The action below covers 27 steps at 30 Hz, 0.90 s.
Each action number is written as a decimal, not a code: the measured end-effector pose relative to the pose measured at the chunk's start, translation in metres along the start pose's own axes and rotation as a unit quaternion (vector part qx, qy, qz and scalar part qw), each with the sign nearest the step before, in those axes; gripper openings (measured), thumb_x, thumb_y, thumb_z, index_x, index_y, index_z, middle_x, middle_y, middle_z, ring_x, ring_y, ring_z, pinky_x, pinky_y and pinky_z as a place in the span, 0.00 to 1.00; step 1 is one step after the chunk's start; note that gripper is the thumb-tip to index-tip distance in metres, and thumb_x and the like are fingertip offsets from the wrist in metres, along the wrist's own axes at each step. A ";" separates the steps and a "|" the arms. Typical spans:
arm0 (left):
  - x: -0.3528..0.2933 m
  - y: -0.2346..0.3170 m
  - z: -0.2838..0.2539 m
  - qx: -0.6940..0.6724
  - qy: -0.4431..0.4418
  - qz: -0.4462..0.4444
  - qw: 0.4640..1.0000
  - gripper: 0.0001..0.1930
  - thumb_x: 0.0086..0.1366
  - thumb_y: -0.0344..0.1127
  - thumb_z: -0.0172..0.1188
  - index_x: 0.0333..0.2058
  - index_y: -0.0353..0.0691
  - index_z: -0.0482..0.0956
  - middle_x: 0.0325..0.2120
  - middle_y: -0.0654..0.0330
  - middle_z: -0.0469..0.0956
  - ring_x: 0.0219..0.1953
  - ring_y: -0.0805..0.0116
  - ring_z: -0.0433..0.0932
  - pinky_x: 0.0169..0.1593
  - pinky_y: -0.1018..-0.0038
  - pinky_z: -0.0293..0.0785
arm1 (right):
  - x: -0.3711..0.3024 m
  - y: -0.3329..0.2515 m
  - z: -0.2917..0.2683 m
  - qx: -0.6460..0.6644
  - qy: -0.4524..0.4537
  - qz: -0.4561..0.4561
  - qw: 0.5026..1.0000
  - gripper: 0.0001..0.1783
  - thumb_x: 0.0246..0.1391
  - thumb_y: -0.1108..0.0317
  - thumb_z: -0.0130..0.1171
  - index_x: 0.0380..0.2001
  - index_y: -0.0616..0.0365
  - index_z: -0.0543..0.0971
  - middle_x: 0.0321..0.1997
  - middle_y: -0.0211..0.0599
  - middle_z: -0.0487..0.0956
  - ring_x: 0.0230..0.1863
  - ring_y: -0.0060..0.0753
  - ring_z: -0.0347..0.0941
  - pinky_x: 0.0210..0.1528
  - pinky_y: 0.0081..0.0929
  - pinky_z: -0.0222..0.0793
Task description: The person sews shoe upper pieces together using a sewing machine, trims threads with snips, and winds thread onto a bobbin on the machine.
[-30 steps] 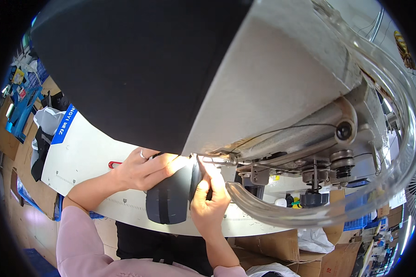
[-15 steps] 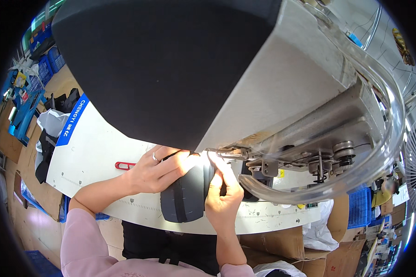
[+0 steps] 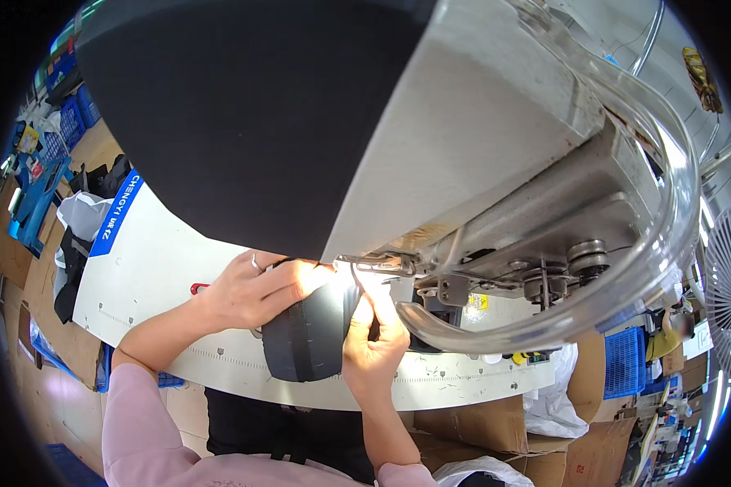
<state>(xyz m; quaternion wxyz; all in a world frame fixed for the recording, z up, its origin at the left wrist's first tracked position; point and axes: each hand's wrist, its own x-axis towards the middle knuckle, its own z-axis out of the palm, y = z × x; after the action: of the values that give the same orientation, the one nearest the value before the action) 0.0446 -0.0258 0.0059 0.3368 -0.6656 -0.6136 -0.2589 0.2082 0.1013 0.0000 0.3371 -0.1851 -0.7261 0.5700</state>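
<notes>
The white worktop (image 3: 158, 256) is curving across the workroom, its near edge running past the person's lap and its left edge carrying a blue strip. White surface is showing between the left forearm and that left edge, while only a narrow band is separating the dark piece (image 3: 288, 353) from the near edge.

I'm counting two hands, and the one dark piece is lying between them, its far end running in under the one sewing machine (image 3: 447, 138). The right hand (image 3: 375, 353) is pinching the piece's right edge, thumb and forefinger nearly together. The left hand (image 3: 256, 296), wearing one ring, is lying bent-fingered over the far left part; I can't tell whether it is gripping or only pressing.

One red object (image 3: 198, 288) is peeking out beside the left wrist, partly covered. One clear tube (image 3: 686, 191) is looping around the machine's right side, and one fan (image 3: 723, 296) is standing beyond the worktop's right end. Glare is washing out the fingertips, the stitching spot is hard to make out, and the picture's top is cutting off the machine.
</notes>
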 end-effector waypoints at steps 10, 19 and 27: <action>0.001 0.021 -0.010 -0.175 0.045 -0.070 0.981 0.16 0.52 0.38 0.69 0.40 0.39 0.87 0.33 0.59 0.84 0.39 0.59 0.85 0.44 0.67 0.85 | 0.004 0.001 -0.008 0.023 -0.010 0.017 1.000 0.19 0.61 0.77 0.65 0.55 0.72 0.80 0.38 0.32 0.80 0.41 0.19 0.73 0.45 0.19 0.70; 0.008 0.017 -0.012 -0.143 0.074 -0.035 0.986 0.19 0.50 0.38 0.67 0.41 0.36 0.86 0.36 0.57 0.84 0.42 0.56 0.86 0.42 0.67 0.86 | 0.011 0.010 -0.006 -0.007 0.006 -0.010 1.000 0.16 0.60 0.79 0.65 0.51 0.73 0.81 0.42 0.34 0.80 0.42 0.20 0.75 0.45 0.21 0.72; 0.013 0.011 -0.004 -0.147 0.076 -0.045 0.985 0.20 0.48 0.36 0.68 0.42 0.35 0.85 0.39 0.55 0.84 0.41 0.56 0.86 0.41 0.68 0.85 | 0.010 0.008 -0.007 -0.061 0.004 0.019 0.998 0.12 0.59 0.77 0.67 0.46 0.68 0.83 0.35 0.25 0.77 0.32 0.10 0.71 0.32 0.13 0.65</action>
<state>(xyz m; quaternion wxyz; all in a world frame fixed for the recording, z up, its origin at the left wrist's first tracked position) 0.0569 -0.0210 0.0168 0.2693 -0.6576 -0.5709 -0.4113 0.2046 0.1149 -0.0036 0.3175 -0.2212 -0.7546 0.5299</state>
